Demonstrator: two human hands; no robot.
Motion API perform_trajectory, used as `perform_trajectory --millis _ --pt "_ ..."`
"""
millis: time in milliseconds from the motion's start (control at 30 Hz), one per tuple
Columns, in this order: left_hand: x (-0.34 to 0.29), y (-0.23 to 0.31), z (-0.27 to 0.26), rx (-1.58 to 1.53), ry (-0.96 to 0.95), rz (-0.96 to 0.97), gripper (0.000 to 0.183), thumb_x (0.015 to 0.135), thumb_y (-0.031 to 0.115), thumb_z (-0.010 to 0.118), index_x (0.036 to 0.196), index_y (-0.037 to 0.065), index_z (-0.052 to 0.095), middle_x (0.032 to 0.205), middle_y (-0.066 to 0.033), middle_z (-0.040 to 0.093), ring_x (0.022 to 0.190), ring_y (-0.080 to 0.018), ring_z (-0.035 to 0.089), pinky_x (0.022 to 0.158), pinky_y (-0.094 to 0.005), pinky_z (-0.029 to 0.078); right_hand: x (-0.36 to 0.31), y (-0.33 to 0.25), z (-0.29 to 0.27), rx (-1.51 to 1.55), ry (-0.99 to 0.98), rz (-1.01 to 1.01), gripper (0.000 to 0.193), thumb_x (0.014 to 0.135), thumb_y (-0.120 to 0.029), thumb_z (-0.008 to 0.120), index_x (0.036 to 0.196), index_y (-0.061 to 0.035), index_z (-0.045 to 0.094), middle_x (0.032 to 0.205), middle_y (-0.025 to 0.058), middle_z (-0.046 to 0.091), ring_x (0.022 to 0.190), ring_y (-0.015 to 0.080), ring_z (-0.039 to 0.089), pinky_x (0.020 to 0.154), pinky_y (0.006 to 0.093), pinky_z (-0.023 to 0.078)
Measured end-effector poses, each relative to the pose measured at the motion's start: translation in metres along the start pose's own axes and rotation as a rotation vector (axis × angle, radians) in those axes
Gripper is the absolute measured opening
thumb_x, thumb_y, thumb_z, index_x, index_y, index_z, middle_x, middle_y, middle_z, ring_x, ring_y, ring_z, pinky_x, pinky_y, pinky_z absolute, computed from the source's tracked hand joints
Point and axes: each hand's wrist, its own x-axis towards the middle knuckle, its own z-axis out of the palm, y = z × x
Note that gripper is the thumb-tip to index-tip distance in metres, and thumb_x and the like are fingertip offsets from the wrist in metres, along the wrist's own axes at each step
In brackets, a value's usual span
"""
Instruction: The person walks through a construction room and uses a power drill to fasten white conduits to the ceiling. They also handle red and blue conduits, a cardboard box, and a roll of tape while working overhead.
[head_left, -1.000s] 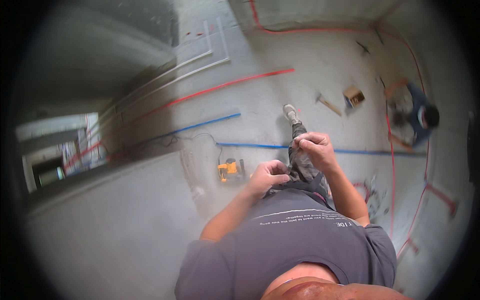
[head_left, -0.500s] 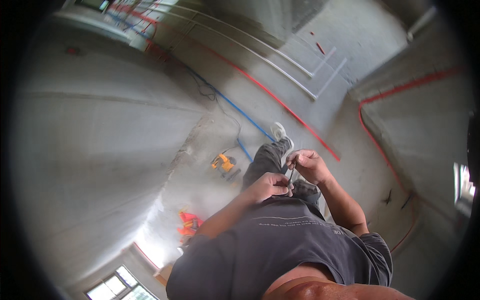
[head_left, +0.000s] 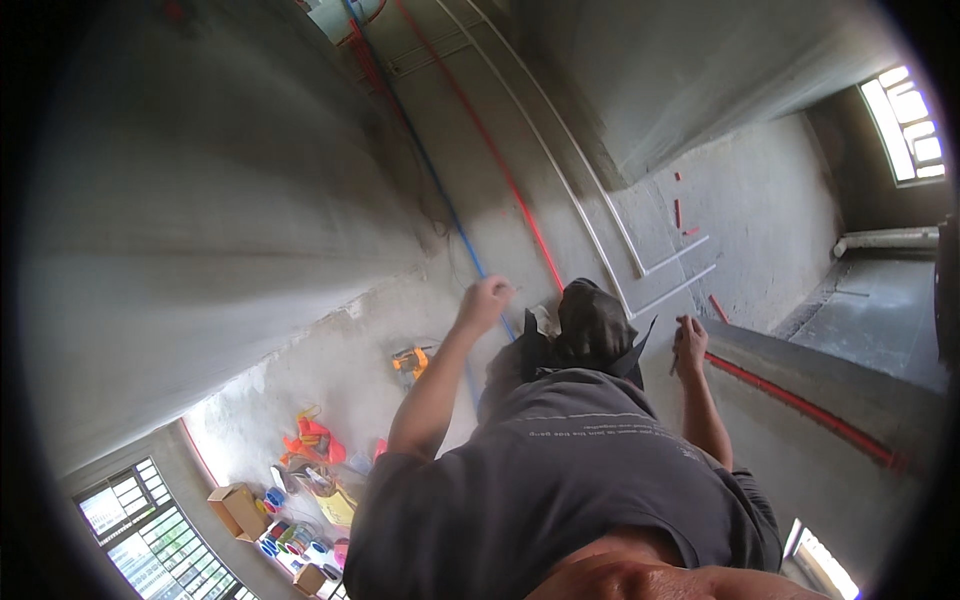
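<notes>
My right hand is out to the right of my waist, its fingers closed around a thin dark rod-like tool. What kind of tool it is I cannot make out. Out in front on the left, my left hand is raised over the floor, near the blue pipe in the picture. It is blurred, with the fingers curled in, and anything inside them is hidden. Between the two hands are my dark trousers.
A red pipe and white pipes run along the concrete floor ahead. On the left lies a yellow-orange power tool, with orange-red items and a cardboard box behind it. A low ledge stands right.
My hands, together on the thin dark tool before, have parted: the left went forward and left, the right out to the right with the tool. The whole view has turned.
</notes>
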Motion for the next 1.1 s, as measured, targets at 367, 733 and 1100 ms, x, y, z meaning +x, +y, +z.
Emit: perform_trajectory --millis 367,733,1100 --pt "0.081 -0.245 -0.043 -0.405 0.480 -0.875 0.022 0.086 0.028 0.068 0.082 0.006 0.068 0.073 -0.0108 0.068 0.071 -0.0259 0.068 0.065 -0.0407 0.051 0.251 -0.011 0.005 -0.734 -0.589 0.173 0.014 0.091 -0.010 0.058 0.083 -0.0005 0.062 0.063 0.0152 0.060 0.045 0.0281 0.055 0.042 0.0449 0.042" --pt "0.306 -0.119 -0.125 -0.413 0.333 -0.491 0.021 0.087 0.022 0.070 0.100 0.006 0.066 0.079 -0.0090 0.067 0.068 -0.0214 0.067 0.062 -0.0379 0.055 0.577 -0.550 0.495 -0.735 -0.504 -0.172 0.035 0.100 -0.033 0.058 0.107 0.0002 0.062 0.079 0.0088 0.059 0.062 0.0187 0.057 0.053 0.0369 0.051" --pt "0.666 -0.128 -0.386 -0.547 0.426 -0.675 0.017 0.090 0.023 0.069 0.098 0.008 0.068 0.079 -0.0085 0.067 0.067 -0.0225 0.065 0.061 -0.0410 0.051 0.619 -0.683 0.796 -1.161 -0.586 -0.179 0.029 0.096 -0.025 0.058 0.108 -0.0021 0.069 0.093 0.0165 0.070 0.075 0.0285 0.067 0.062 0.0443 0.054"
